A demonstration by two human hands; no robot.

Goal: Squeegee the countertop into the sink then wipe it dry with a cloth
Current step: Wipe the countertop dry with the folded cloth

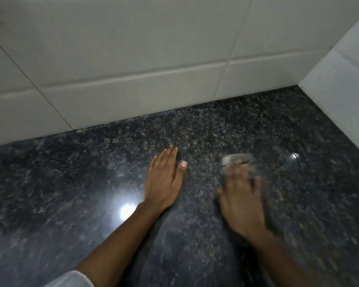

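We see the left hand [164, 177] laid flat, palm down, fingers together and gripping nothing, on the dark speckled counter [71, 193]. We judge it is there to brace the body while the other arm works. To its right, the right hand [239, 195] is blurred and presses down on something pale and greyish [237, 159] that shows just past its fingertips. We take it for the cloth, but the blur leaves that uncertain, and we cannot tell whether the fingers pinch it or merely lie spread on top. The pale thing sits on the counter, right of centre, near the corner where the 2 tiled walls [133, 59] meet. No sink or squeegee is in view. We judge this is the drying pass.
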